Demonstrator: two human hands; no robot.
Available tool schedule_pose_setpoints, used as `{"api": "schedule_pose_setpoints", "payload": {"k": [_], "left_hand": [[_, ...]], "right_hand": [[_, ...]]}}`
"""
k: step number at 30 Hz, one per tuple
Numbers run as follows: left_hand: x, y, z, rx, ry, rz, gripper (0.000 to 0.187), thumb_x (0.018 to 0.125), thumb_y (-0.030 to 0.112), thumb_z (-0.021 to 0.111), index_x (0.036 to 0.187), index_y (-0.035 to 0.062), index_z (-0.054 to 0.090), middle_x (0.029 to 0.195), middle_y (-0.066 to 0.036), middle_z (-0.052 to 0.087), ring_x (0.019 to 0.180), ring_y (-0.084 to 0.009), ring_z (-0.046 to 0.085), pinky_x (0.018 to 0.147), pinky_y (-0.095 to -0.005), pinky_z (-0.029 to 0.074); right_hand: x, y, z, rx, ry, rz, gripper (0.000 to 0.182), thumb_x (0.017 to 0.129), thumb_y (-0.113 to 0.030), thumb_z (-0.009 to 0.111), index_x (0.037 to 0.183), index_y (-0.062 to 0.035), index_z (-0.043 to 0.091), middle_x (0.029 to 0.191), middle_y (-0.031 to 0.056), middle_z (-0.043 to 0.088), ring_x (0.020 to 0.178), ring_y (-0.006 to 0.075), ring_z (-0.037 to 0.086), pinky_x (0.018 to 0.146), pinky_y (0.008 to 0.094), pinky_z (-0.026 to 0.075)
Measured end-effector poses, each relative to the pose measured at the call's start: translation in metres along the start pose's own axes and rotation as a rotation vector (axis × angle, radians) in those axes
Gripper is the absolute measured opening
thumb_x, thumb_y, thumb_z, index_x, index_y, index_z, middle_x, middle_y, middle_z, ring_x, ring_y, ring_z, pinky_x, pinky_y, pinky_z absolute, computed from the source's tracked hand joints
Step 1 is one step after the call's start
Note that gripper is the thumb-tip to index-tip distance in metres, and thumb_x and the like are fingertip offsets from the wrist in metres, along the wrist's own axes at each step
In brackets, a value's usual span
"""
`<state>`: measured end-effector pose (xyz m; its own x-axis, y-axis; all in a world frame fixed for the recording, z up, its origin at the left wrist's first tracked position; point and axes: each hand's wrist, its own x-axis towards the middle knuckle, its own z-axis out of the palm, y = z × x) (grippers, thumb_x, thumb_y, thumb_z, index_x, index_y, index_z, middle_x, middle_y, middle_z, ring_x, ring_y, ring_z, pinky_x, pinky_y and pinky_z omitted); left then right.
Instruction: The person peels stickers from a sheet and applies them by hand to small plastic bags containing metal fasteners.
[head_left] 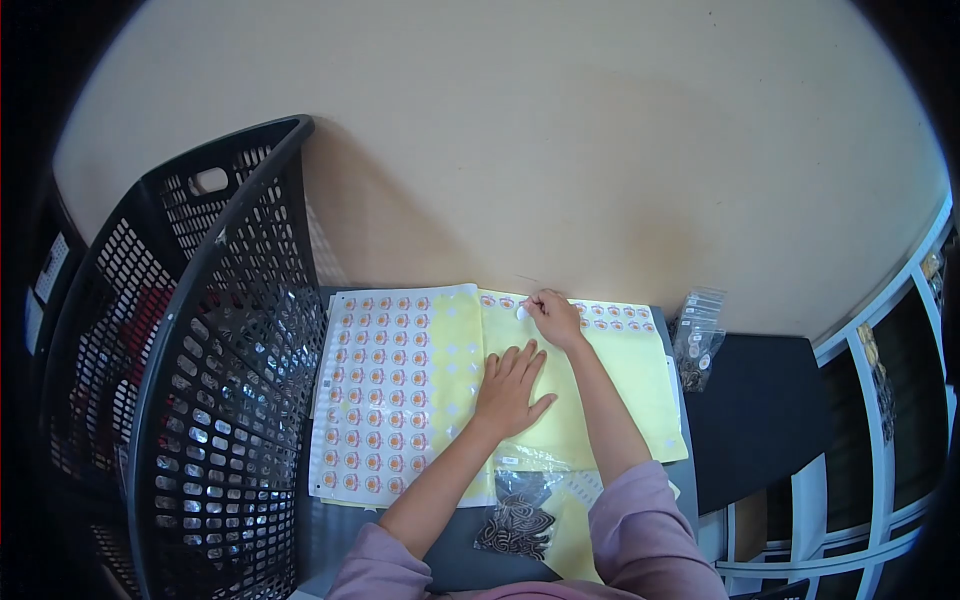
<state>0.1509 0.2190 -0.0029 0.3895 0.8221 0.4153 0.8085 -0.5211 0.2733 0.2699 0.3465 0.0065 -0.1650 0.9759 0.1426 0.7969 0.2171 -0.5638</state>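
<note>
My left hand [512, 392] lies flat with fingers spread on a yellow backing sheet [600, 400]. At the sheet's top edge, my right hand [555, 318] pinches a small whitish round sticker [522, 313] between thumb and finger. Two rows of printed stickers remain on the backing to the right of that hand, partly hidden by it. On the left side lies a white sticker sheet [375, 390] with rows of round orange-and-pink prints. Below my left hand is a clear plastic bag [515, 520] of dark striped pieces.
A tall black perforated basket [215, 330] stands left of the grey table [455, 570]. Small labelled clear bags [695, 345] are at the table's right edge, near a black surface [760, 420]. White shelving [875, 430] curves along the far right. A beige wall [520, 150] rises behind.
</note>
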Motion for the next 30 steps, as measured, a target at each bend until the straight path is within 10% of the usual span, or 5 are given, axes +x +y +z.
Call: {"api": "schedule_pose_setpoints", "payload": {"k": [30], "left_hand": [[0.0,0.001,-0.001,-0.049,-0.08,-0.051,0.062,0.079,0.047,0.044,0.124,0.0051,0.035,0.132,-0.01,0.029,0.118,-0.0269,0.027,0.096,-0.0477,0.02]], "right_hand": [[-0.001,-0.001,0.016,0.178,0.236,0.117,0.022,0.079,-0.029,0.054,0.084,-0.0086,0.061,0.071,0.0042,0.062,0.065,0.0137,0.058,0.063,0.0267,0.045]]}}
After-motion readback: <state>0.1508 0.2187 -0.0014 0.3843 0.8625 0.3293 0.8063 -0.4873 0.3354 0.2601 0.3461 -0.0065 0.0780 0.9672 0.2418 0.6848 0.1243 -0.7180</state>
